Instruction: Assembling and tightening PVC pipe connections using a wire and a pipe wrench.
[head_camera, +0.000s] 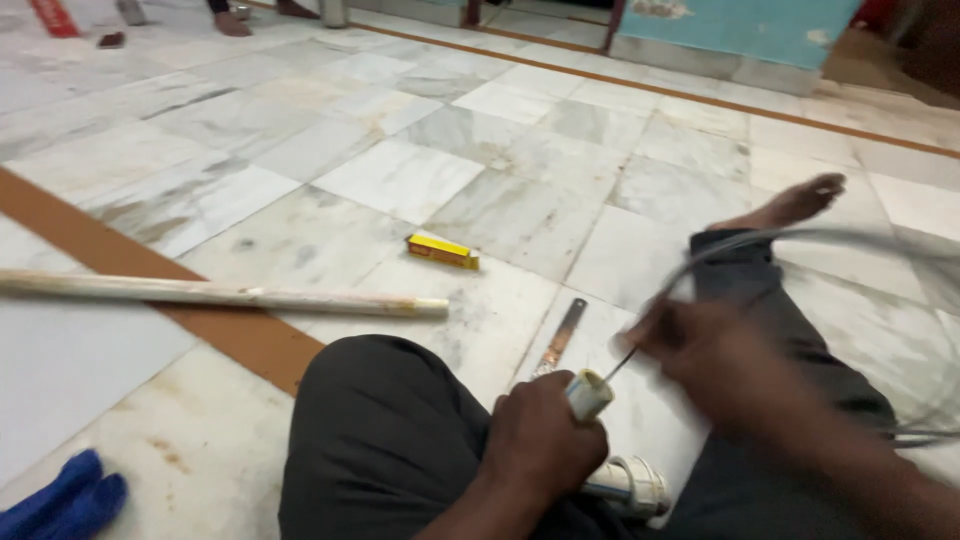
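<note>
Two hands: left (540, 432) gripping smooth white pipe (590, 395), right (690, 350) pinching thin wire (760, 240)

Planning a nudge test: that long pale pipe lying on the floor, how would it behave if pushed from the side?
The long pale pipe looks round and lies flat on smooth marble floor, so it would probably roll or slide easily. It looks straight and rigid, likely stiff, not floppy. Pushed near one end, it would probably pivot. Weight cannot be told.
</note>
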